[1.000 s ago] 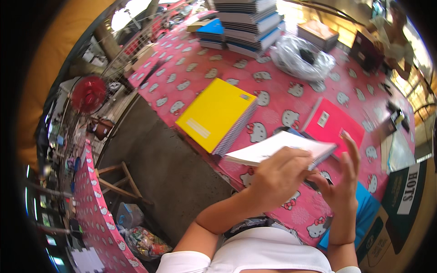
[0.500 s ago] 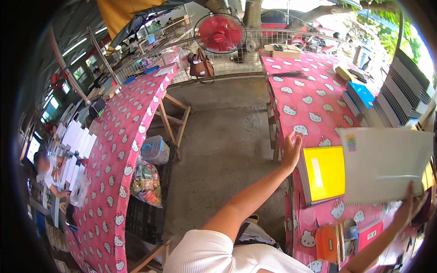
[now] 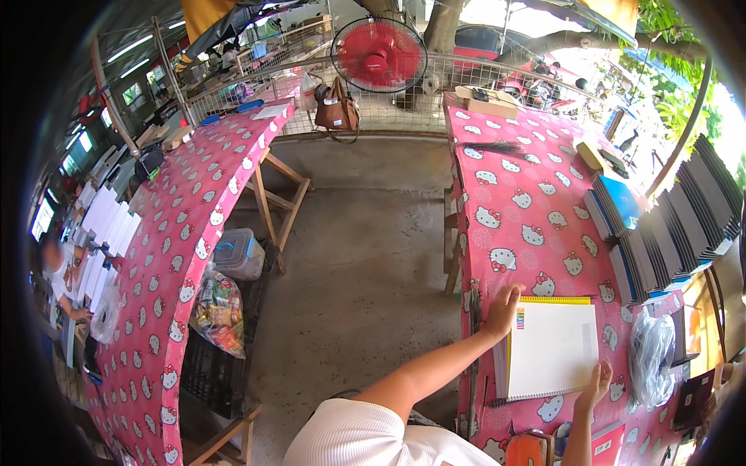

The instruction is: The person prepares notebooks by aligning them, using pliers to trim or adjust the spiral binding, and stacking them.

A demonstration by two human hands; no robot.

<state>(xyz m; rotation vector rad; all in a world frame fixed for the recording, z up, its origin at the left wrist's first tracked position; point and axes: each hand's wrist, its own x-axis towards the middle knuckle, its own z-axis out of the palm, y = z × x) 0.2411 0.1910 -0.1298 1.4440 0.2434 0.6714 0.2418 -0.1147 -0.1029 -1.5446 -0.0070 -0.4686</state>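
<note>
Person is standing at the pink cartoon-print tabletop [image 3: 513, 210], both hands on a white sheet [image 3: 553, 349] that is lying on a yellow spiral notebook [image 3: 544, 301] near the tabletop's near end.

Left hand [image 3: 503, 309] is resting flat at the sheet's upper left corner, fingers [image 3: 513, 292] spread and extended, gripping nothing. Right hand [image 3: 597, 384] is touching the sheet's lower right corner, fingers lightly open; whether they are pinching the edge I cannot tell.

Step in hand, as I judge it: squaring the sheet onto the notebook. The next move is calling for steady pressure at both corners so the sheet is lining up with the spiral edge.

Nearby: stacks of dark-covered notebooks [image 3: 668, 241] along the right, a clear plastic bag [image 3: 651, 359] just beside the sheet.
</note>
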